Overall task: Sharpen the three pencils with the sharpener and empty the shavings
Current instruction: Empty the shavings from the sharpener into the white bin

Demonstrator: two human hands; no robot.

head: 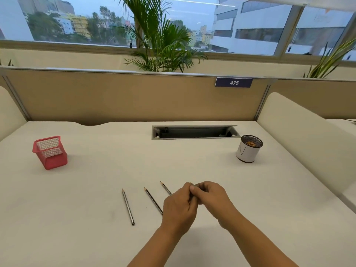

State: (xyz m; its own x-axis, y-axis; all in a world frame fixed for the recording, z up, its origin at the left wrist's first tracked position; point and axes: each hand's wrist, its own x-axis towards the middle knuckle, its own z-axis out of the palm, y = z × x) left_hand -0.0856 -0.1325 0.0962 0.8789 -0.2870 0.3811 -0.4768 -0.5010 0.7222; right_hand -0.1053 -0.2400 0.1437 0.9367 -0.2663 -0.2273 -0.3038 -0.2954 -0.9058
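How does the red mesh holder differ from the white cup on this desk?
The red mesh holder is square with mesh walls and leans to one side; the white cup is round with solid walls and stands almost upright. The holder sits far left on the desk and looks empty; the cup sits far right and has orange-brown bits inside. Both are open on top.

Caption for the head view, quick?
Hands meet beside three pencils on the desk; shavings sit in the white cup.

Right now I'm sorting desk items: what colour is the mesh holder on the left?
Red: the mesh holder shows plainly in the head view.
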